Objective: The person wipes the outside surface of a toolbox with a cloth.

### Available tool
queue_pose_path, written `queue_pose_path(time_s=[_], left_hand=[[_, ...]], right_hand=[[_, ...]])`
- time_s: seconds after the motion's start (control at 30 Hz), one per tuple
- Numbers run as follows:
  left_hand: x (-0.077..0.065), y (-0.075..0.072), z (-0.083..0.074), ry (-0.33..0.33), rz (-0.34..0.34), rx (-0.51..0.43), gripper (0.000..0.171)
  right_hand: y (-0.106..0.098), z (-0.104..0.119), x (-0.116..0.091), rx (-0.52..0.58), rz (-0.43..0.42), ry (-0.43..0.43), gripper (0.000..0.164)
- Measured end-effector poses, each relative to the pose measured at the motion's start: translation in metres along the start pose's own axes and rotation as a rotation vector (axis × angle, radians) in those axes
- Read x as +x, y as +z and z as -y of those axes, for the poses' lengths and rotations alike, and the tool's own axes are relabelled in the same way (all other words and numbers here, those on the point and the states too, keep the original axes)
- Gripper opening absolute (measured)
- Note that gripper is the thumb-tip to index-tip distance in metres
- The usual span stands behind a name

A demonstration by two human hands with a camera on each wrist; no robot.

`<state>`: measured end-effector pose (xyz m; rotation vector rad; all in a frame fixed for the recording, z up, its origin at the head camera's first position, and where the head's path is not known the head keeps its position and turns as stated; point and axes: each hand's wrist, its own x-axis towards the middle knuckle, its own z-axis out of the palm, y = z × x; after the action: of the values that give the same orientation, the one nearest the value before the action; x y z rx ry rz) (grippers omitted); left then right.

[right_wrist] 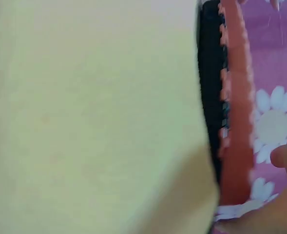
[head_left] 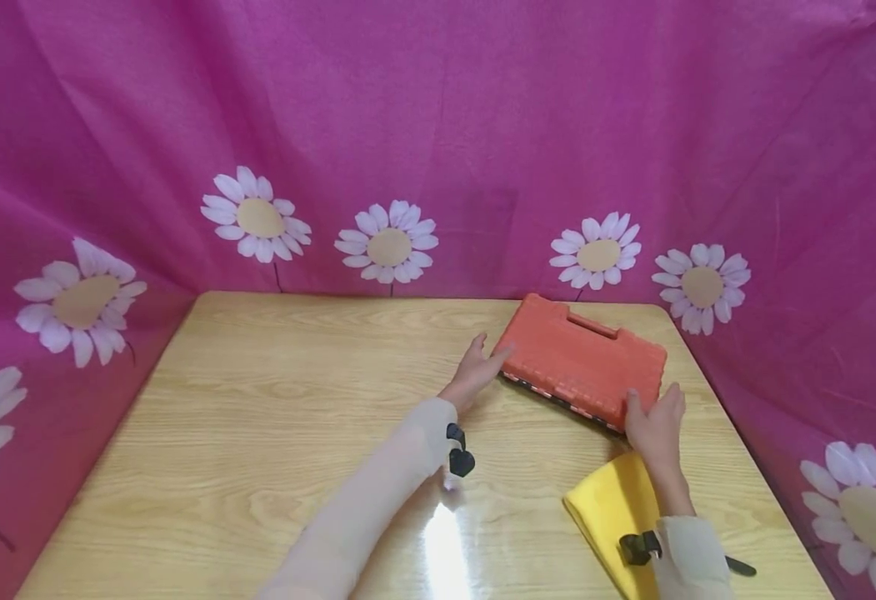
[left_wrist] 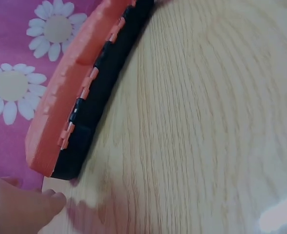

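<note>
A red plastic carry case [head_left: 580, 362] with a black lower half lies at the back right of the table, its handle [head_left: 592, 326] facing away. Along its near side run interlocking red and black hinges, clear in the left wrist view. My left hand [head_left: 475, 372] is at the case's left end with fingers stretched out; in the left wrist view its thumb [left_wrist: 46, 202] stands apart from the corner. At the right front corner is my right hand [head_left: 657, 429], fingers extended and thumb up. Whether either hand touches the case I cannot tell.
A folded yellow cloth [head_left: 613, 504] lies under my right forearm. Beside that sleeve a thin dark object [head_left: 741, 567] pokes out, mostly hidden. The wooden table [head_left: 272, 417] meets a pink flowered curtain [head_left: 445, 125] at its back and sides.
</note>
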<state>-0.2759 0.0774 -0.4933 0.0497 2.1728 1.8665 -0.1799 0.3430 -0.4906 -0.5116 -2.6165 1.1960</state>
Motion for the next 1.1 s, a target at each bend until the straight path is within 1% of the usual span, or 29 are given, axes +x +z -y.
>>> queue_pose_path(time_s=[0.07,0.13,0.23,0.33,0.47,0.57,0.67,0.77,0.93,1.1], left_hand=[[0.003,0.004,0.000,-0.002,0.019,0.004,0.081],[0.006,0.007,0.001,-0.001,0.031,0.004,0.082],[0.007,0.010,0.001,-0.005,0.020,0.001,0.082],[0.010,0.013,0.004,-0.011,0.004,0.006,0.082],[0.016,0.017,0.006,-0.010,-0.005,0.029,0.080],[0.018,0.019,0.008,-0.012,-0.020,0.050,0.077],[0.022,0.019,0.011,0.000,-0.033,0.052,0.072],[0.025,0.018,0.012,0.033,-0.038,0.031,0.065],[0.028,0.018,0.012,0.042,-0.047,0.006,0.056],[0.027,0.022,0.013,0.017,-0.044,-0.007,0.059]], right_hand=[[0.001,-0.007,0.002,0.052,0.022,0.077,0.081],[0.002,-0.012,0.004,0.092,0.046,0.136,0.081],[0.006,-0.018,0.007,0.135,0.068,0.183,0.079],[0.009,-0.020,0.008,0.149,0.043,0.179,0.074],[0.013,-0.020,0.008,0.174,-0.002,0.145,0.068],[0.016,-0.018,0.007,0.210,-0.003,0.127,0.066],[0.019,-0.016,0.007,0.230,0.007,0.129,0.066],[0.020,-0.014,0.009,0.236,0.020,0.136,0.069],[0.018,-0.013,0.010,0.212,0.029,0.156,0.071],[0.012,-0.015,0.007,0.130,0.021,0.158,0.069]])
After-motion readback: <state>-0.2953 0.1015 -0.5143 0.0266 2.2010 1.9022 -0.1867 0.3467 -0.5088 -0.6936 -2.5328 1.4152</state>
